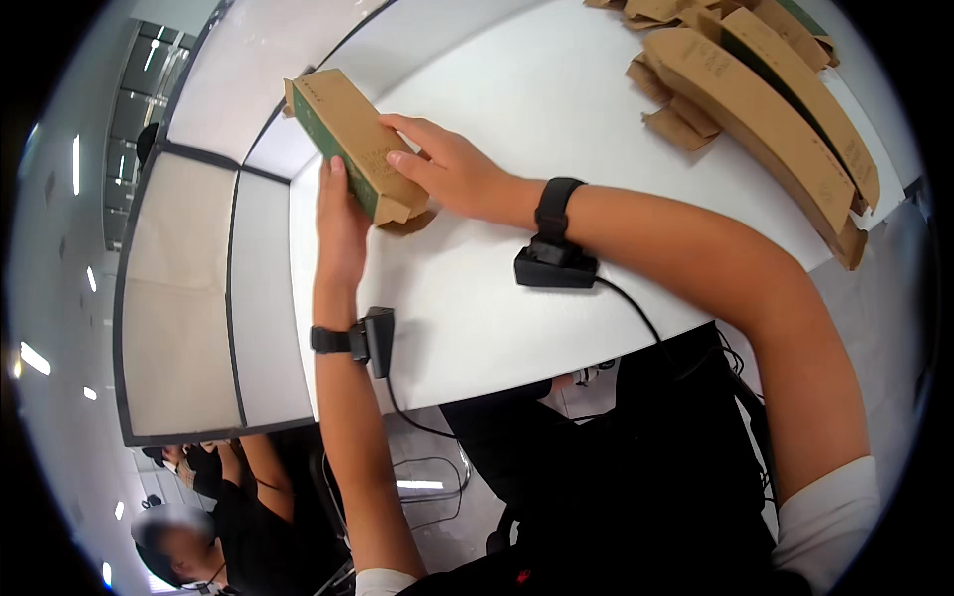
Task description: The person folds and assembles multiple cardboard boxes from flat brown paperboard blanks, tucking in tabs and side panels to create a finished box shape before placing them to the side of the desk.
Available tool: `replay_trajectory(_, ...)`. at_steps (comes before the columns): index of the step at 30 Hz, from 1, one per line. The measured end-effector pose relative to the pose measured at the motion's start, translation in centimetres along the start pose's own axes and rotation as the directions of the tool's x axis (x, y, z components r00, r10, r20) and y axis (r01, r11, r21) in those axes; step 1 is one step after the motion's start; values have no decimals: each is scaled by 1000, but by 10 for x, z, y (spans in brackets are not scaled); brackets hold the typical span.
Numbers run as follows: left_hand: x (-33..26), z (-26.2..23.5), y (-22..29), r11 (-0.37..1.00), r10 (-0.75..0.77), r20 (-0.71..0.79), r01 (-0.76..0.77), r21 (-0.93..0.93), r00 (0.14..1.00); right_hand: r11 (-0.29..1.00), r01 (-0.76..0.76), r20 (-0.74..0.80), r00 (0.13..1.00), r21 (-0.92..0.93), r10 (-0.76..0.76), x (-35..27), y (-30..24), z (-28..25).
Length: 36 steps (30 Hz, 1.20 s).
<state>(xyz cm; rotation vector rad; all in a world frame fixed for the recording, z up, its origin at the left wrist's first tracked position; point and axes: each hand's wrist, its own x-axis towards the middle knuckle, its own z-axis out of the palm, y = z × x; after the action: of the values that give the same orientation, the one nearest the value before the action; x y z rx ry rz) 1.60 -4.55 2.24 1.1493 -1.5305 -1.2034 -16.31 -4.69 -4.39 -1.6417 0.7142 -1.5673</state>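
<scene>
A long brown cardboard box (pixel 348 119) with a green side is tilted between my two hands over the left part of the white table. My left hand (pixel 341 228) supports it from the left and below, its fingers against the green side. My right hand (pixel 457 174) grips the right edge near the closer end, thumb on the brown printed face and fingers at the side. Flaps stick out at both ends of the box. Its underside and part of my left fingers are hidden.
Several similar brown and green boxes (pixel 750 119) lie at the table's far right, some with flaps out. Pale partition panels (pixel 184 288) border the table (pixel 556 109) on the left. Cables (pixel 636 308) run from black wrist-worn devices. Another person (pixel 238 536) sits at lower left.
</scene>
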Motion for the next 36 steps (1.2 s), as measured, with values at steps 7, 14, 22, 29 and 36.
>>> replay_trajectory(7,1,4,-33,974,111,-241,-154,-168,964,998,-55,287,957,6,51,-4,-16,-3)
replay_trajectory(14,-4,-8,-40,926,297,-190,-233,298,936,970,-12,227,972,-241,68,2,-11,-8)
replay_trajectory(22,-26,27,-19,836,385,-157,-272,477,909,942,206,-26,975,-264,-221,7,2,-15)
replay_trajectory(29,-25,12,-26,683,656,-263,-410,604,707,906,308,-36,943,-292,-332,8,0,-12)
replay_trajectory(36,-21,7,-30,617,717,-129,-537,575,685,937,215,-82,966,-276,-246,7,-6,-12)
